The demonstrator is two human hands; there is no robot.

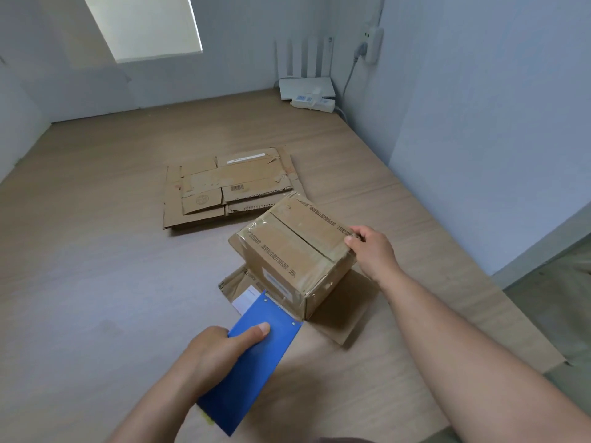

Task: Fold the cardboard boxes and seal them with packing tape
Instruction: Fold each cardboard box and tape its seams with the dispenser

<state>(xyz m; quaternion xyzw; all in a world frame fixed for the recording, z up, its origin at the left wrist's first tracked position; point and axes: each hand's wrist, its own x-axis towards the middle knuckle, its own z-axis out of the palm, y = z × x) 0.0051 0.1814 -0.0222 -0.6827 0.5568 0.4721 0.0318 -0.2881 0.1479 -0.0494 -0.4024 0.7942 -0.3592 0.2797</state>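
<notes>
At the near left, the left hand grips a blue tape dispenser. Its thumb lies flat along the top plate, and the other fingers are hidden underneath. The dispenser's front edge meets the lower near side of a closed cardboard box. No tape roll can be seen from this angle.

Further back, left of centre, a pile of flattened boxes lies on the wooden platform, just beyond the closed box and apart from it.

The closed box stands near the middle, corner towards the person, on a flat sheet of cardboard. Its top flaps meet in a seam, and glossy clear tape shows along its edges. A white label is on its near side. A white slip of paper lies on the sheet beside the dispenser's tip.

The right hand clasps the box's top right corner, with the thumb on top and the fingers curled over the edge.

In the far right corner sit a white router and a power strip.
</notes>
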